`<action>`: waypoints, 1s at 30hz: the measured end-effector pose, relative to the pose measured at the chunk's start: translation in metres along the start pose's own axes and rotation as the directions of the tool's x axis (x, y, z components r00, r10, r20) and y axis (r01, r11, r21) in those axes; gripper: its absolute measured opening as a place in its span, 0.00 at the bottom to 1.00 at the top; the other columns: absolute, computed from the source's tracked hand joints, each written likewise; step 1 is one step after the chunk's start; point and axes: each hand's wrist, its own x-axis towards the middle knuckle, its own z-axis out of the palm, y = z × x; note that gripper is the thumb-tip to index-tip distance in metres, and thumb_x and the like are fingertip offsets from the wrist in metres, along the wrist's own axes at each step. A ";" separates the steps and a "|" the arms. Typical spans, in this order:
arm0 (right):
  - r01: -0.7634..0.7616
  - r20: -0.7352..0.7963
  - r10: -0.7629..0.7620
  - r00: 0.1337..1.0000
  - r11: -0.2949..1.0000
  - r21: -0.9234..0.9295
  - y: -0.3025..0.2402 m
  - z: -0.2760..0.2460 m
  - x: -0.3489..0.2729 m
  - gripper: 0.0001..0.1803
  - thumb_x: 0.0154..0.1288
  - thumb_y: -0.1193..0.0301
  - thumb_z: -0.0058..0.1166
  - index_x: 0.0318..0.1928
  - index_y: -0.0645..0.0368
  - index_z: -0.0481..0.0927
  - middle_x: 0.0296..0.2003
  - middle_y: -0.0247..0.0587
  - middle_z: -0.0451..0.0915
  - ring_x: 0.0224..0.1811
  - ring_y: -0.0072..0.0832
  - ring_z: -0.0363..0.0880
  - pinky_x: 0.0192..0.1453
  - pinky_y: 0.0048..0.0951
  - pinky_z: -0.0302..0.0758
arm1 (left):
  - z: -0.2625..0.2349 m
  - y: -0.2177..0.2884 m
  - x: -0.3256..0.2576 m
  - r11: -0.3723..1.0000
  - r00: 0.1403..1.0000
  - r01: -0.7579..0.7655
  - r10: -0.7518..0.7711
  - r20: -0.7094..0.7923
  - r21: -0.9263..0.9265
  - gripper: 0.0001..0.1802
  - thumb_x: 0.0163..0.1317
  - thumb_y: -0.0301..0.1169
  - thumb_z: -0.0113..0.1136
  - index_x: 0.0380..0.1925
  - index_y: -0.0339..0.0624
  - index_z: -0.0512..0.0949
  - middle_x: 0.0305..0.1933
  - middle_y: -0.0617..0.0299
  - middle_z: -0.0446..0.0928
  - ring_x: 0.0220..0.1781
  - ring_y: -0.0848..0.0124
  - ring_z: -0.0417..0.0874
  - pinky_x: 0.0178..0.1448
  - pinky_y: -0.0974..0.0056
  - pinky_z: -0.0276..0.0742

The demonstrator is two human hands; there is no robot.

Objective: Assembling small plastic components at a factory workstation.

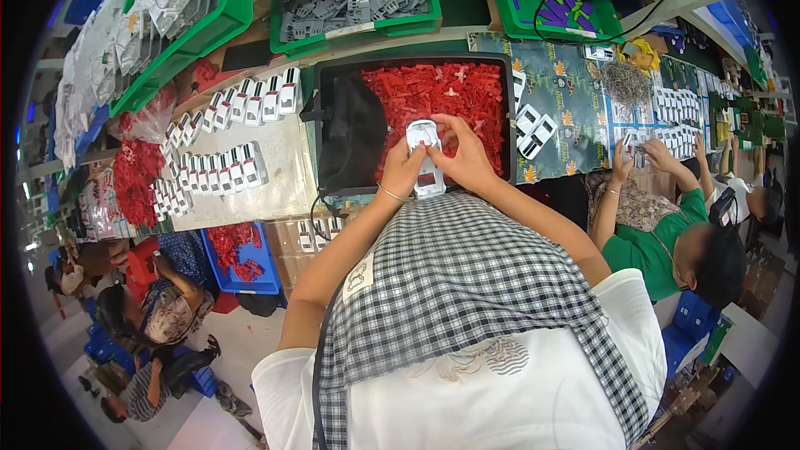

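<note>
Both hands are closed around a white plastic housing point(428, 184), elongated and hollow, held over the near edge of a black tray point(327, 158). My left hand point(403, 167) grips its left side, thumb toward the middle. From the right, my right hand point(467, 160) holds it, index finger curled over the far end and thumb pressing inside. A small red spot shows between the thumbs; I cannot make out whether it is a separate part. Small red plastic pieces point(450, 83) fill the tray beneath, and black cloth point(354, 129) covers its left part.
White-and-black devices point(221, 168) stand in rows on the left, beside a red heap point(137, 175). More white housings point(536, 133) lie right of the tray. Green bins point(358, 29) line the back. A co-worker in green point(658, 258) works at the right. A blue crate point(246, 283) stands lower left.
</note>
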 end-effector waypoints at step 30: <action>-0.164 0.127 0.141 0.982 0.966 0.198 0.018 0.012 0.006 0.19 0.49 0.73 0.61 0.42 0.68 0.75 0.30 0.43 0.79 0.30 0.25 0.78 0.34 0.25 0.74 | -0.007 0.014 -0.010 0.944 0.993 -0.115 0.113 0.023 0.310 0.13 0.57 0.30 0.51 0.40 0.34 0.74 0.30 0.51 0.78 0.31 0.65 0.79 0.39 0.63 0.73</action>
